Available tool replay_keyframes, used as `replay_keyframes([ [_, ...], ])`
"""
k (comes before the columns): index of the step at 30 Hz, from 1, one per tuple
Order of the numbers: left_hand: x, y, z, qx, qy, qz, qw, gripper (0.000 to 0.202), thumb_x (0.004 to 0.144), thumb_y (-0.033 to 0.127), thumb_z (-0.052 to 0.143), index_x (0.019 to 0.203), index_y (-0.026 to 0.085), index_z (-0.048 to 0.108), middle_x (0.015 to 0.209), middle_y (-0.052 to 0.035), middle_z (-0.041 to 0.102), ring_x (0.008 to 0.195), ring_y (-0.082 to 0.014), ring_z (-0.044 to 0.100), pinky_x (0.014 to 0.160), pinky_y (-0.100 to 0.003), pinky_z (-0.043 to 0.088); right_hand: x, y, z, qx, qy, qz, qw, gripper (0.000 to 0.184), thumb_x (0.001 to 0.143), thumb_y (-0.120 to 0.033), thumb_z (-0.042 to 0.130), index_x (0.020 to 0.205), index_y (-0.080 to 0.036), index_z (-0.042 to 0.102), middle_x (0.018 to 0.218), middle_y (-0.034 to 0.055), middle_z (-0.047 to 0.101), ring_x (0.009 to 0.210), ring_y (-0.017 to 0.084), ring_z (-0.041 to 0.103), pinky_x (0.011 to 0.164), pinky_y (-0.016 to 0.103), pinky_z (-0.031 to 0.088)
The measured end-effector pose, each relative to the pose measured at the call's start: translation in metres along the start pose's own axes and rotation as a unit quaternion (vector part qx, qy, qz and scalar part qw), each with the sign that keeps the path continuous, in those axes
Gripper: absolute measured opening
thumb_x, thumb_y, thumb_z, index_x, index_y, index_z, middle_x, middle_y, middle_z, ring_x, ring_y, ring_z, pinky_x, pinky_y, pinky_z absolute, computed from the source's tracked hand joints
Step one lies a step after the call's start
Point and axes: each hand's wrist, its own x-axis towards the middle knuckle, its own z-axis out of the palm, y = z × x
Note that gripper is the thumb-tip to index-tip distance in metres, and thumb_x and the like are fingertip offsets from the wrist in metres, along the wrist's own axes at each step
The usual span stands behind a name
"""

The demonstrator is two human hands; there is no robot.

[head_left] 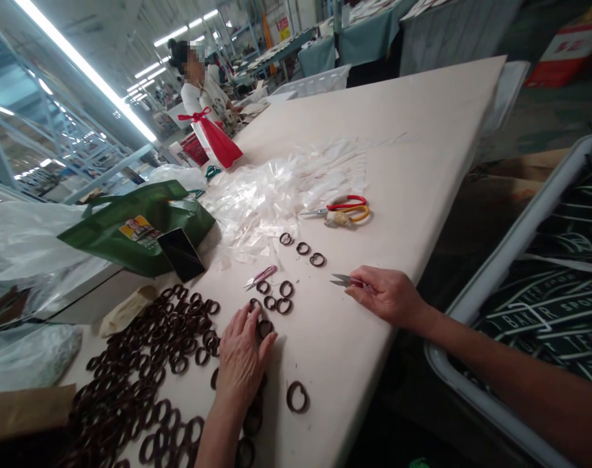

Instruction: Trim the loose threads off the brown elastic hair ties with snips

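Note:
My left hand [242, 348] lies palm down on the table, fingers stretched forward and thumb apart. Its fingertips touch a dark brown ring [265, 329], one of several small band-like loops there. To its left spreads a big pile of the same brown rings [174, 331]. My right hand [393, 298] is closed around thread snips [343, 281], whose two pointed blades stand apart and aim left, over the table near its right edge. Between the hands, a second pair of snips with a pink handle [263, 275] lies beside loose rings. A single ring [296, 396] sits nearer to me.
Red-and-yellow-handled scissors [347, 211] and clear plastic bags [271, 195] lie farther up the table [423, 130]. At left are a green bag [130, 227] and a phone [181, 255]. A bin of dark printed fabric [540, 312] stands right. Another person [203, 91] sits beyond.

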Motion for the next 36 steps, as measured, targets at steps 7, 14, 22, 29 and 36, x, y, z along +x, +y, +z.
replay_keyframes([
  [7, -0.021, -0.004, -0.016, -0.003, 0.054, 0.022, 0.998, 0.028, 0.094, 0.044, 0.053, 0.085, 0.027, 0.074, 0.101, -0.0043, 0.074, 0.104, -0.0278, 0.064, 0.103, -0.052, 0.039, -0.002, 0.002, 0.002, 0.001, -0.005, -0.005, 1.0, 0.027, 0.097, -0.041, 0.054, 0.086, -0.018, 0.063, 0.069, 0.0003, 0.061, 0.057, 0.011, 0.053, 0.058, 0.024, 0.038],
  [14, 0.032, 0.014, 0.001, -0.003, 0.067, 0.048, 0.997, 0.021, 0.091, 0.031, 0.058, 0.101, 0.025, 0.074, 0.105, -0.0068, 0.071, 0.097, -0.026, 0.063, 0.09, -0.043, 0.048, -0.001, 0.002, 0.002, 0.006, 0.004, -0.011, 1.0, 0.029, 0.097, -0.041, 0.053, 0.085, -0.017, 0.063, 0.07, 0.0004, 0.061, 0.056, 0.01, 0.051, 0.058, 0.023, 0.038],
  [22, 0.013, 0.005, -0.004, -0.028, 0.013, 0.015, 0.999, 0.017, 0.088, 0.035, 0.061, 0.082, 0.024, 0.072, 0.098, -0.0049, 0.071, 0.093, -0.0251, 0.062, 0.086, -0.041, 0.049, -0.003, 0.002, 0.002, 0.021, 0.011, -0.009, 1.0, 0.029, 0.097, -0.043, 0.054, 0.087, -0.017, 0.064, 0.07, 0.0005, 0.062, 0.057, 0.01, 0.053, 0.059, 0.023, 0.038],
  [29, 0.02, 0.02, -0.009, -0.038, 0.064, 0.023, 0.997, 0.022, 0.088, 0.04, 0.062, 0.096, 0.023, 0.072, 0.102, -0.0062, 0.07, 0.096, -0.0247, 0.063, 0.086, -0.039, 0.051, -0.003, 0.001, 0.002, 0.026, 0.0, 0.003, 1.0, 0.03, 0.097, -0.044, 0.054, 0.087, -0.017, 0.064, 0.072, 0.0011, 0.064, 0.058, 0.011, 0.053, 0.06, 0.024, 0.038],
  [36, 0.052, 0.05, 0.012, -0.046, 0.004, 0.041, 0.998, 0.027, 0.085, 0.028, 0.063, 0.11, 0.021, 0.071, 0.107, -0.008, 0.069, 0.098, -0.0266, 0.061, 0.087, -0.041, 0.052, -0.002, 0.001, 0.001, 0.026, 0.005, -0.005, 1.0, 0.03, 0.097, -0.043, 0.054, 0.087, -0.017, 0.063, 0.071, 0.0007, 0.063, 0.058, 0.01, 0.053, 0.059, 0.023, 0.038],
])
